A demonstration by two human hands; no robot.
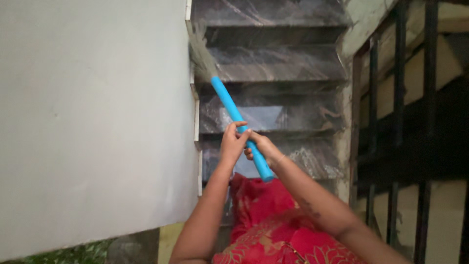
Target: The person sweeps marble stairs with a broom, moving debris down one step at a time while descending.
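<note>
A pale wall (93, 122) fills the left of the view, its edge running down beside a flight of dark, veined stone stairs (278, 68) that climbs away at the centre. On the right stands a dark metal railing (398, 122) with upright bars, just beside the stairs' right edge.

Low in the middle, red patterned cloth (273, 225) covers the person's body, and both forearms reach up from it toward the steps.

The broom (234, 115) slants from lower right to upper left across the steps. Its blue handle runs from a free end just above the cloth up to a blurred tuft of bristles (199, 46) that lies against the wall's edge beside the upper steps.

The right hand (261, 146) wraps the lower part of the handle, its grip closed all the way round the blue tube, fingers curled over it; a thin bangle (279, 160) sits on that wrist. The left hand (233, 142) is just above and touching the right, its fingers bent over the handle from the left side, grip pressed onto the tube rather than spread. The two hands meet at the same stretch of handle, close to its lower end.
</note>
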